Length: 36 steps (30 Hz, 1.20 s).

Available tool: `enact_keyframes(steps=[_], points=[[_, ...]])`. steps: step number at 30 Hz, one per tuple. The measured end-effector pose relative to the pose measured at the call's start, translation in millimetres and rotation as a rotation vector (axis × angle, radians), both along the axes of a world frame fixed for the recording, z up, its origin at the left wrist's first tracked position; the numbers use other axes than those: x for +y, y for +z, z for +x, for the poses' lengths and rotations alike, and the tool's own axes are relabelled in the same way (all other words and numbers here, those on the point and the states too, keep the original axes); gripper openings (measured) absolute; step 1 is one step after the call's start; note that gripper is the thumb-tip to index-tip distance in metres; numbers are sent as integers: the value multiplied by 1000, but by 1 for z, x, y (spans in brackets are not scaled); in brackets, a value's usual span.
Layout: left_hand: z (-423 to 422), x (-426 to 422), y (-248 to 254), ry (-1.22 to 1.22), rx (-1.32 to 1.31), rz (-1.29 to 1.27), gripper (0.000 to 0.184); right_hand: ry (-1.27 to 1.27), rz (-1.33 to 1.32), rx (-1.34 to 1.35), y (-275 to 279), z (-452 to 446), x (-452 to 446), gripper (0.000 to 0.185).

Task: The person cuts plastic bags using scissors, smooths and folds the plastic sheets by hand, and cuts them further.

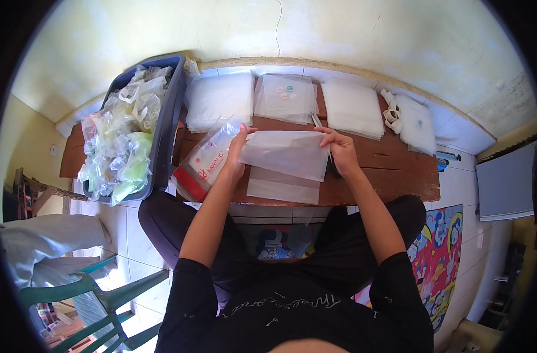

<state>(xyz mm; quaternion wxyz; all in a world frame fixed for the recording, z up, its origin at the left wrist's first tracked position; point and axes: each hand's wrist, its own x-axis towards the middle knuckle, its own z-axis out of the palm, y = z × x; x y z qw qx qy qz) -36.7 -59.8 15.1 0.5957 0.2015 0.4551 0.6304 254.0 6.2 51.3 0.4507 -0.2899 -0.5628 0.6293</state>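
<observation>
your left hand (240, 147) is nearly closed, thumb and fingers pinching the left end of a clear plastic sheet (286, 154). your right hand (340, 150) is partly curled, its fingertips gripping the sheet's upper right corner, with scissors (316, 120) at that hand. the sheet is held up over the wooden table (392, 170), above another plastic piece (283, 187). beside your left hand lies a red-lettered packet (206, 162); stacks of plastic (220, 101) sit behind, near the wall.
</observation>
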Motion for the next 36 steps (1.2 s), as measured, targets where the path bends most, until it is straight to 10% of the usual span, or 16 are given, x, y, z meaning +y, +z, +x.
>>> enact_keyframes(steps=[6, 16, 25, 36], points=[[12, -10, 35, -242, 300, -27, 35, -45, 23, -57, 8, -4, -4, 14], [4, 1, 22, 64, 211, 155, 40, -103, -515, 148, 3, -9, -9, 35], [2, -5, 32, -43, 177, 259, 52, -39, -60, -446, -26, -15, -15, 20], [-6, -15, 85, -240, 404, 430, 45, 177, -100, -228, 35, -19, -21, 27]])
